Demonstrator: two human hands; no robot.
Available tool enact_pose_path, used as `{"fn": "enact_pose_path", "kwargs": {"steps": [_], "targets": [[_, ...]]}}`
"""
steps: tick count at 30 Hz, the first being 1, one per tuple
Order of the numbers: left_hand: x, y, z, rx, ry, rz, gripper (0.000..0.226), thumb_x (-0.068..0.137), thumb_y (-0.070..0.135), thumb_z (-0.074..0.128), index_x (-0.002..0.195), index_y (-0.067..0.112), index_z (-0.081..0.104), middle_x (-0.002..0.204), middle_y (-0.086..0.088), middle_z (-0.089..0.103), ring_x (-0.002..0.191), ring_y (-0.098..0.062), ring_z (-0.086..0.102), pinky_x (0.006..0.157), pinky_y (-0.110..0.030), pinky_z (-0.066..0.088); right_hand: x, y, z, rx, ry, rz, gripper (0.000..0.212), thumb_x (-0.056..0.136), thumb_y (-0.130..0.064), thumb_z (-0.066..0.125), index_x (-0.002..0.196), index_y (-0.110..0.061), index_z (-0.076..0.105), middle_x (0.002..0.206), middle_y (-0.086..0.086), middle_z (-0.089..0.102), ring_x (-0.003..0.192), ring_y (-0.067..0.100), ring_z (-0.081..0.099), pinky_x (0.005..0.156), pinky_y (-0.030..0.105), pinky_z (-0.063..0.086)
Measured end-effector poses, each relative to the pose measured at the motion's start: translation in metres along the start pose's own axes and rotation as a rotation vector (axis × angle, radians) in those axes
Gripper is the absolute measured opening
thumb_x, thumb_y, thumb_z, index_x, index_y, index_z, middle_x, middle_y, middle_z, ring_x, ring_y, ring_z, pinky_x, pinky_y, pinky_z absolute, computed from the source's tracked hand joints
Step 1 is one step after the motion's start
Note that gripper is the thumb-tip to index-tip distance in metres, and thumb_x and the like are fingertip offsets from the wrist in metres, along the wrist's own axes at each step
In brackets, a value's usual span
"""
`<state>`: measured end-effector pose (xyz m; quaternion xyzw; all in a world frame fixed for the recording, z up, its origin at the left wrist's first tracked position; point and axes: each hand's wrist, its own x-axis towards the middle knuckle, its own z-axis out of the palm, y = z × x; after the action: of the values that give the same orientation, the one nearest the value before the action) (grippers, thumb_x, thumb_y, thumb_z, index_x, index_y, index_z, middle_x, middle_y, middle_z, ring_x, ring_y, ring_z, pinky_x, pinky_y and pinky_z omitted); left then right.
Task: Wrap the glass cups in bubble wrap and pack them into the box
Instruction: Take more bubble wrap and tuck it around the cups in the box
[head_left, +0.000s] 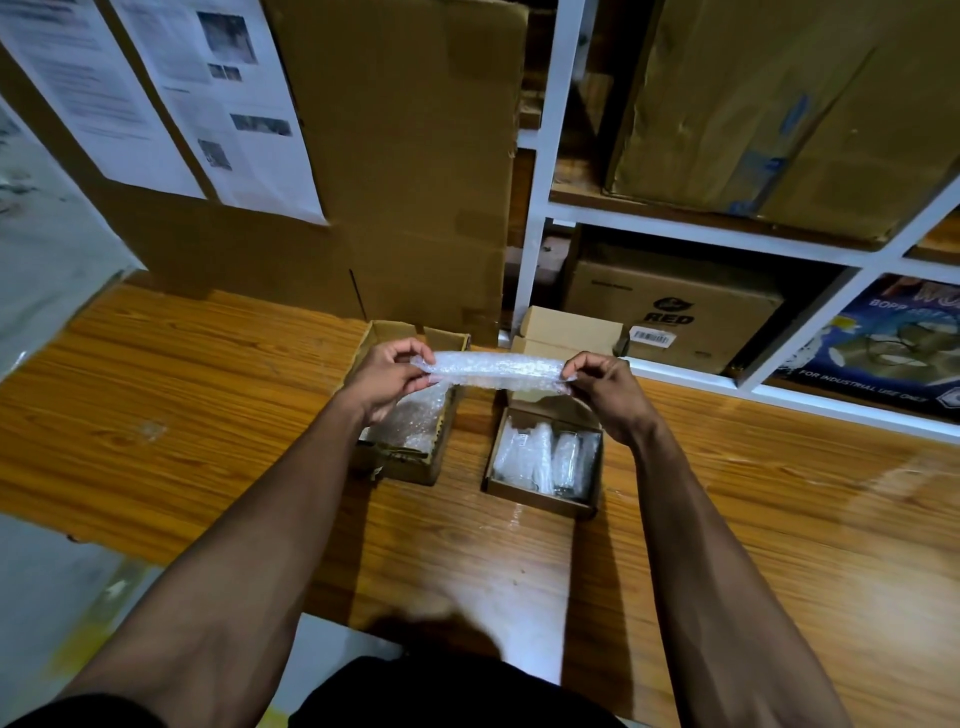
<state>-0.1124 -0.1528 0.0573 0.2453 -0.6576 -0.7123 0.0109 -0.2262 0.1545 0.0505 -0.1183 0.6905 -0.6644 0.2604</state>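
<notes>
Table (218, 395): a wooden top is spreading under both forearms.
Right box (543, 497): at 12 o'clock, just right of centre, it is holding bubble-wrapped cups (545, 457).
Left box (405, 470): at 11 o'clock, it is holding loose bubble wrap.
Hands: the left hand (387, 382) and right hand (605, 395) are each pinching an end of a bubble wrap strip (496, 370), stretching it above both boxes and hiding their far ends.
Beyond: cardboard sheets (415, 156) are leaning at 12 o'clock; white shelves (727, 228) are holding cartons at 2 o'clock.
</notes>
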Motion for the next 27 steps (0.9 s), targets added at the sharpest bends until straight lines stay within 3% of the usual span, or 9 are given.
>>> {"fn": "enact_pose_path", "kwargs": {"steps": [3,7,10,13,15,18,21,23,27], "targets": [[-0.003,0.001,0.003,-0.012,-0.002,-0.009,0.034,0.101,-0.020,0.047,0.086,0.004,0.066,0.123,-0.012,0.058,0.107,-0.019,0.070,0.084,-0.022,0.062,-0.004,0.000,-0.002,0.004,0.014,0.027,0.042,0.106,0.002,0.049,0.083,-0.016,0.080,0.097,0.003,0.077,0.091,0.022,0.063,0.084,0.030,0.056],[-0.006,-0.002,0.006,-0.120,-0.041,-0.015,0.033,0.106,-0.004,0.044,0.089,-0.002,0.072,0.129,-0.022,0.062,0.111,-0.028,0.068,0.088,-0.031,0.063,-0.011,0.001,-0.005,0.004,0.024,0.011,0.027,0.103,-0.014,0.059,0.089,-0.014,0.082,0.111,0.009,0.076,0.104,0.027,0.063,0.091,0.038,0.051],[-0.006,-0.005,0.012,-0.200,-0.099,-0.045,0.022,0.104,0.006,0.055,0.094,-0.005,0.071,0.125,-0.020,0.067,0.116,-0.034,0.069,0.088,-0.032,0.062,-0.018,0.000,-0.007,-0.010,0.068,0.033,0.012,0.096,-0.017,0.073,0.092,-0.007,0.079,0.100,0.008,0.076,0.098,0.025,0.067,0.086,0.037,0.056],[-0.002,-0.014,0.027,-0.074,-0.091,-0.032,0.008,0.098,-0.002,0.067,0.102,-0.005,0.073,0.118,-0.020,0.071,0.107,-0.025,0.074,0.084,-0.027,0.063,-0.023,0.009,-0.012,-0.095,0.129,0.010,0.007,0.091,-0.007,0.078,0.097,-0.007,0.073,0.093,0.005,0.071,0.086,0.020,0.064,0.071,0.030,0.056],[0.000,-0.022,0.040,0.052,-0.078,-0.003,0.011,0.096,-0.006,0.069,0.106,-0.005,0.072,0.110,-0.018,0.073,0.095,-0.021,0.074,0.078,-0.024,0.062,-0.024,0.020,-0.018,-0.193,0.199,-0.015,0.012,0.089,-0.005,0.079,0.096,-0.013,0.073,0.094,0.002,0.072,0.085,0.025,0.066,0.074,0.037,0.060],[0.003,-0.034,0.059,0.184,-0.044,0.024,0.010,0.093,-0.002,0.075,0.099,0.006,0.076,0.109,-0.013,0.077,0.093,-0.021,0.074,0.090,-0.037,0.063,-0.030,0.039,-0.026,-0.439,0.294,-0.051,0.015,0.086,-0.012,0.082,0.088,-0.026,0.078,0.096,-0.004,0.077,0.089,0.033,0.071,0.080,0.048,0.062],[0.006,-0.045,0.081,0.298,0.021,0.042,0.012,0.091,0.008,0.081,0.096,0.018,0.080,0.107,-0.001,0.078,0.091,-0.017,0.078,0.091,-0.041,0.064,-0.042,0.051,-0.028,-0.636,0.405,-0.081,0.021,0.086,-0.013,0.079,0.085,-0.034,0.078,0.104,0.000,0.074,0.086,0.019,0.066,0.073,0.025,0.054],[0.006,-0.051,0.093,0.388,0.068,0.088,0.014,0.091,0.011,0.081,0.097,0.023,0.079,0.108,0.005,0.076,0.093,-0.017,0.076,0.088,-0.037,0.063,-0.050,0.055,-0.026,-0.712,0.472,-0.113,0.020,0.090,-0.007,0.069,0.090,-0.024,0.080,0.106,0.002,0.068,0.093,0.017,0.065,0.080,0.014,0.046],[0.005,-0.061,0.112,0.502,0.125,0.187,0.012,0.092,0.013,0.079,0.099,0.021,0.077,0.110,0.003,0.073,0.095,-0.012,0.067,0.070,-0.009,0.048,-0.056,0.062,-0.024,-0.858,0.463,-0.098,0.022,0.097,-0.008,0.058,0.101,-0.013,0.080,0.111,0.010,0.058,0.093,0.018,0.059,0.073,0.000,0.035]]}}
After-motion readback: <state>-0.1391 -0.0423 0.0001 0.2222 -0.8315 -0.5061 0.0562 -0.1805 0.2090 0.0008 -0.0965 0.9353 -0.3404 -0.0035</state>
